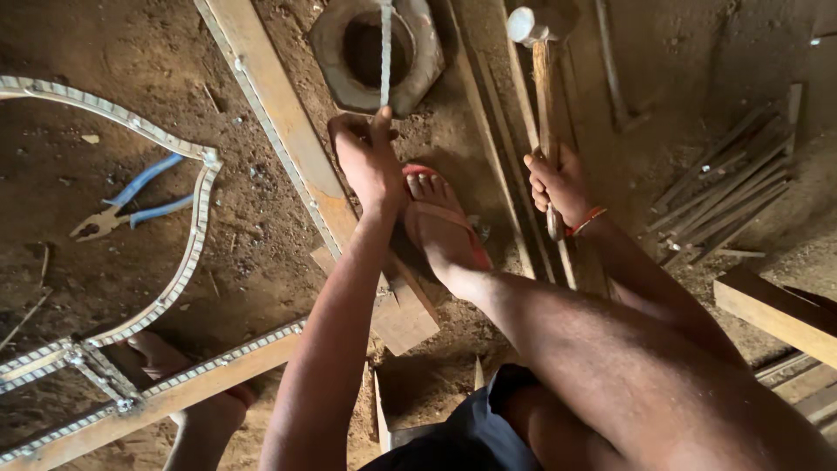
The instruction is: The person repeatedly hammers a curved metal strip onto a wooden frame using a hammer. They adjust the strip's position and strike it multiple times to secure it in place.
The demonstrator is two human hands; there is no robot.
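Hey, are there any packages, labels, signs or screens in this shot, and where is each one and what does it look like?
None in view. Only bare work things: a hammer in the right hand, a twisted metal rod in the left hand over a big metal nut, and blue-handled pliers on the dirt floor.

A thin twisted metal strip (384, 52) stands upright from the left fingertips over a hexagonal nut (375, 54); a wooden-handled hammer (542, 96) rises above the right fingers.
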